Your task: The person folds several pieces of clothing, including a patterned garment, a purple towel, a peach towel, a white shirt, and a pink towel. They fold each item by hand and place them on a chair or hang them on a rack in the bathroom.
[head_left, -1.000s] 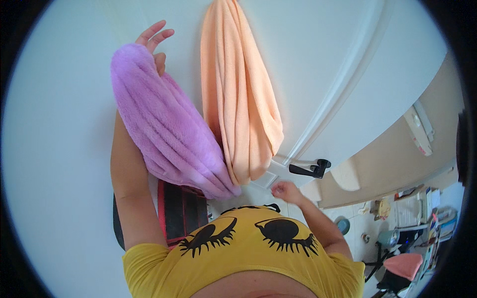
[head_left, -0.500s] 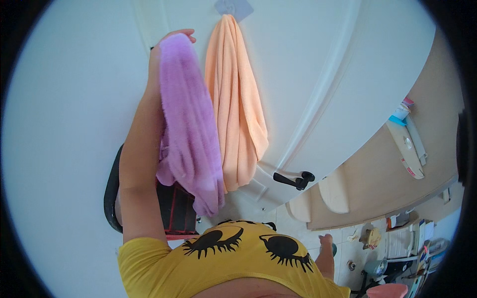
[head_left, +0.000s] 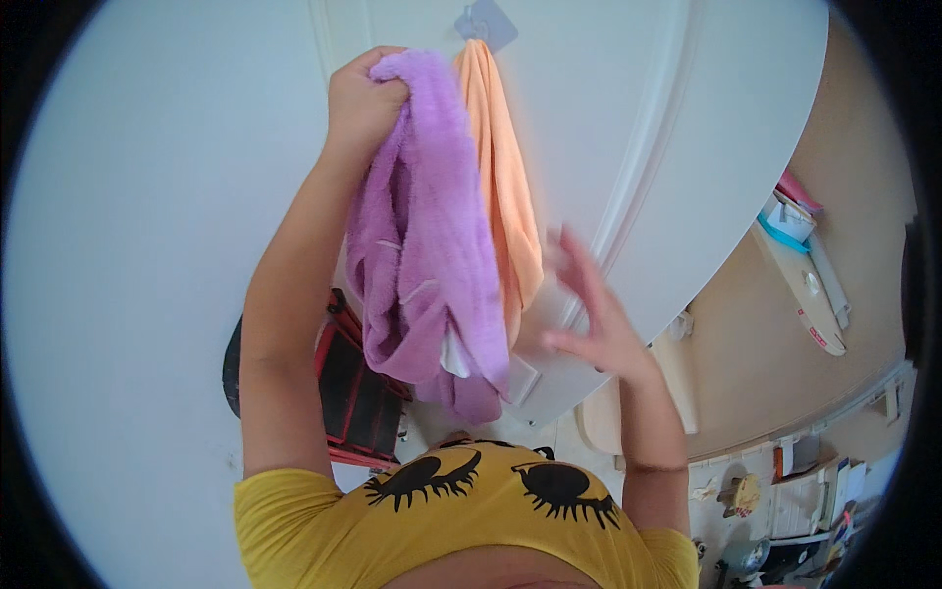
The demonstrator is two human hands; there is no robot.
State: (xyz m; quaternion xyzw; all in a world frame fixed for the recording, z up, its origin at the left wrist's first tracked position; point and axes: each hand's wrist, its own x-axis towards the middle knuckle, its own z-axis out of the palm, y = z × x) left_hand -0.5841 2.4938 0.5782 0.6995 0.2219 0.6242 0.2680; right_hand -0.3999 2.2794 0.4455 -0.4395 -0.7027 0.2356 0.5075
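towel (head_left: 446, 226), one, purple, in left hand (head_left: 365, 101); peach towel (head_left: 507, 187), one, hanging

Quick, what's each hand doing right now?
Left hand: closed, holding the purple towel near its top edge.
Right hand: open and empty, fingers spread and partly blurred, beside the peach towel.

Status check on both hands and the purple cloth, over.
Left hand gripping purple cloth near its top. Right hand open, blurred, empty. Purple cloth hanging, partly hiding orange cloth.
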